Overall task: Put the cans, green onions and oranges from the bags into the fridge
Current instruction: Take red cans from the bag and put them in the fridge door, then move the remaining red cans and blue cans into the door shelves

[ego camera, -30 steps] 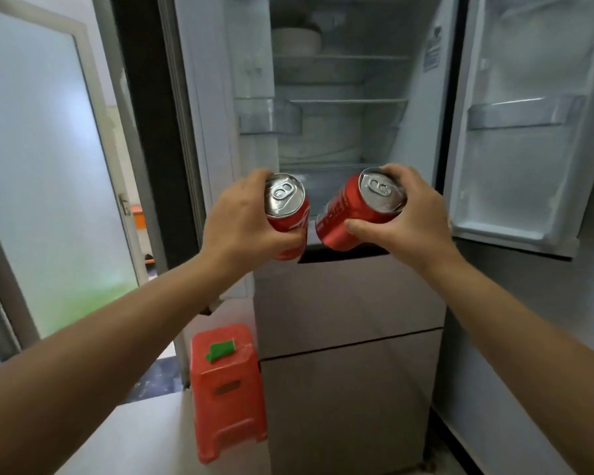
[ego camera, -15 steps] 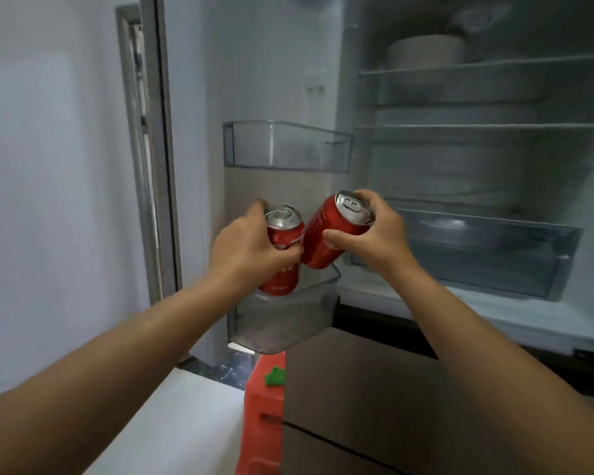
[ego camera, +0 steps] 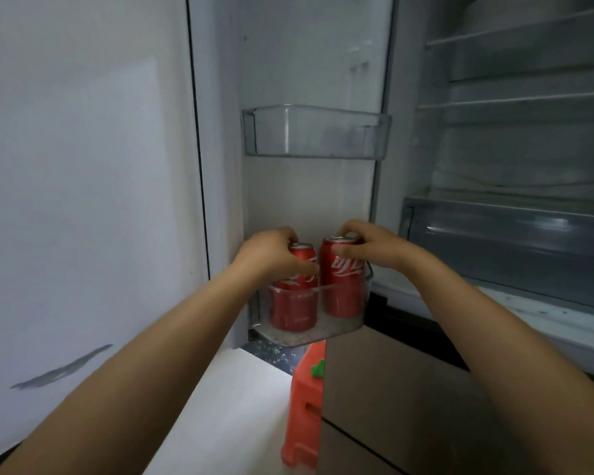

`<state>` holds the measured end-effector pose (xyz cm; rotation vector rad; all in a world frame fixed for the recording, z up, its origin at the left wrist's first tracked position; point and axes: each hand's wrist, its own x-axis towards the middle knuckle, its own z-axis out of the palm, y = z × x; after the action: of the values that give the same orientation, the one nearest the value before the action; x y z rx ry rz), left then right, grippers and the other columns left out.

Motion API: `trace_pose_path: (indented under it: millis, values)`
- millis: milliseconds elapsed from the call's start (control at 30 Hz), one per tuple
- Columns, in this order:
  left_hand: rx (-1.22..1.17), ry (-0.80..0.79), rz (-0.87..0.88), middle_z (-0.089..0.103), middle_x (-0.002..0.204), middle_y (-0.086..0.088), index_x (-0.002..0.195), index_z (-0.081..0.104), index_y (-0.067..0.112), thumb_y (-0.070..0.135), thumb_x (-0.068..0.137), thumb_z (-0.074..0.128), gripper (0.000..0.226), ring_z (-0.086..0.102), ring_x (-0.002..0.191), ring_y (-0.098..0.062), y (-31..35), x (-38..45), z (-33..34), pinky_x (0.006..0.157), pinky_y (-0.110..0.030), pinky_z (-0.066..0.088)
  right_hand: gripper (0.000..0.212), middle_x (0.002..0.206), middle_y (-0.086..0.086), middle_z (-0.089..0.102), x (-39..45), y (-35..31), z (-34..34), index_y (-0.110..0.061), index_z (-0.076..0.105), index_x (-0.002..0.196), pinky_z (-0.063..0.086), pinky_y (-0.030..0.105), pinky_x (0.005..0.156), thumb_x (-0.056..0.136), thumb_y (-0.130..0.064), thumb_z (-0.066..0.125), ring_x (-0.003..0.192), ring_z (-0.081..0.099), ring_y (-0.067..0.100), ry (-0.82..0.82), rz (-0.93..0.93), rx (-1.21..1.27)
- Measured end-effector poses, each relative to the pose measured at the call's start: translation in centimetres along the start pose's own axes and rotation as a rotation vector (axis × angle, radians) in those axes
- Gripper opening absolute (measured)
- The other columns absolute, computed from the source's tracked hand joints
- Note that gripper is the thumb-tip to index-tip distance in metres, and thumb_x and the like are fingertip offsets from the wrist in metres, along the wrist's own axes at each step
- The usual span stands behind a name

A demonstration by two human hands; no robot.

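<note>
Two red cans stand upright side by side in the lower clear bin (ego camera: 340,329) of the open left fridge door. My left hand (ego camera: 271,255) grips the left red can (ego camera: 294,303) around its upper part. My right hand (ego camera: 367,245) holds the right red can (ego camera: 343,289) by its top rim. Both can bottoms look seated on the bin floor. No bags, green onions or oranges are in view.
An upper clear door bin (ego camera: 316,132) hangs above the cans. The fridge interior at right has wire shelves (ego camera: 522,101) and a clear drawer (ego camera: 515,234). An orange plastic stool (ego camera: 306,406) stands below the door, beside the lower fridge drawers (ego camera: 408,389). A white wall is at left.
Both hands moved left and down with the cans, from in front of the fridge into the lower door bin. The right can went from tilted to upright. My view moved closer to the door.
</note>
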<state>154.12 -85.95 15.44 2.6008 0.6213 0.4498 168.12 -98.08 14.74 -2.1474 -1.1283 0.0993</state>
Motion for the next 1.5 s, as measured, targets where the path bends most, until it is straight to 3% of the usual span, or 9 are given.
trace_pose_path:
  millis: [167,233,333,667,900,967,1133,1233,1500]
  values:
    - [-0.070,-0.071,-0.136,0.065,0.076,-0.013,0.106,0.063,0.003,0.031,0.091,0.058,0.032,0.068,0.050,-0.017,-0.3,1.7,-0.4,0.052,-0.024,0.056,0.036,0.114,0.010,0.062,1.0,-0.9,0.3,-0.005,0.059,0.116,0.040,0.026,0.085,0.097,-0.030,0.041,0.107,0.056,0.022,-0.007,-0.030,-0.309]
    - [0.037,-0.052,-0.138,0.069,0.097,-0.019,0.111,0.061,0.001,0.021,0.097,0.047,0.028,0.074,0.077,-0.024,-0.6,1.9,0.1,0.067,-0.030,0.057,0.037,0.122,0.017,0.061,1.3,-1.0,0.9,-0.002,0.060,0.112,0.042,0.032,0.088,0.099,-0.025,0.035,0.113,0.055,0.029,0.042,-0.048,-0.409]
    - [0.298,0.093,-0.087,0.060,0.125,-0.021,0.119,0.058,0.000,0.012,0.096,0.044,0.029,0.057,0.116,-0.035,-1.0,1.7,1.1,0.093,-0.037,0.046,0.036,0.121,0.022,0.060,2.1,-1.4,2.5,-0.001,0.061,0.107,0.043,0.034,0.085,0.099,-0.021,0.033,0.111,0.056,0.032,0.142,-0.042,-0.469]
    - [0.429,0.158,0.025,0.051,0.125,-0.020,0.121,0.055,-0.002,0.009,0.094,0.043,0.031,0.052,0.116,-0.036,-1.7,-1.7,1.1,0.095,-0.039,0.043,0.043,0.135,0.024,0.047,1.0,-2.0,5.1,-0.006,0.031,0.139,0.041,0.036,0.096,0.097,-0.014,0.030,0.122,0.047,0.036,0.157,0.031,-0.415]
    - [0.515,0.262,0.038,0.054,0.122,-0.011,0.120,0.057,0.007,0.015,0.095,0.040,0.032,0.051,0.115,-0.029,-5.3,-6.5,-0.5,0.087,-0.036,0.046,0.026,0.093,0.029,0.067,-1.8,-5.5,8.0,0.005,0.066,0.089,0.049,0.043,0.077,0.080,-0.014,0.050,0.088,0.062,0.043,0.445,-0.218,-0.357]
    - [0.574,0.248,-0.032,0.054,0.124,-0.011,0.122,0.056,0.007,0.013,0.095,0.039,0.033,0.049,0.117,-0.029,-7.4,-8.4,-1.8,0.088,-0.036,0.045,0.028,0.083,0.029,0.067,-2.8,-8.6,9.9,0.008,0.066,0.078,0.051,0.046,0.071,0.072,-0.013,0.049,0.079,0.063,0.044,0.459,-0.319,-0.324]
    - [0.681,0.208,-0.231,0.053,0.126,-0.009,0.126,0.054,0.010,0.006,0.093,0.038,0.037,0.049,0.117,-0.028,-15.8,-14.7,-5.9,0.089,-0.034,0.042,0.033,0.108,0.021,0.066,-5.2,-17.0,16.5,0.003,0.066,0.099,0.045,0.044,0.088,0.079,-0.014,0.046,0.103,0.058,0.038,0.430,-0.511,-0.284]
    - [0.695,0.189,-0.345,0.054,0.127,-0.008,0.125,0.055,0.011,0.007,0.093,0.038,0.036,0.050,0.117,-0.027,-22.6,-19.9,-8.9,0.090,-0.033,0.043,0.031,0.123,0.012,0.060,-6.4,-22.5,22.8,-0.003,0.060,0.114,0.036,0.039,0.097,0.089,-0.016,0.047,0.117,0.048,0.030,0.297,-0.574,-0.284]
    - [0.701,0.135,-0.550,0.054,0.127,-0.012,0.124,0.056,0.007,0.008,0.095,0.039,0.033,0.051,0.116,-0.029,-41.5,-34.3,-17.6,0.089,-0.035,0.044,0.031,0.120,0.012,0.062,-10.7,-38.4,40.9,-0.006,0.061,0.114,0.036,0.036,0.096,0.089,-0.017,0.045,0.115,0.050,0.029,0.084,-0.600,-0.256]
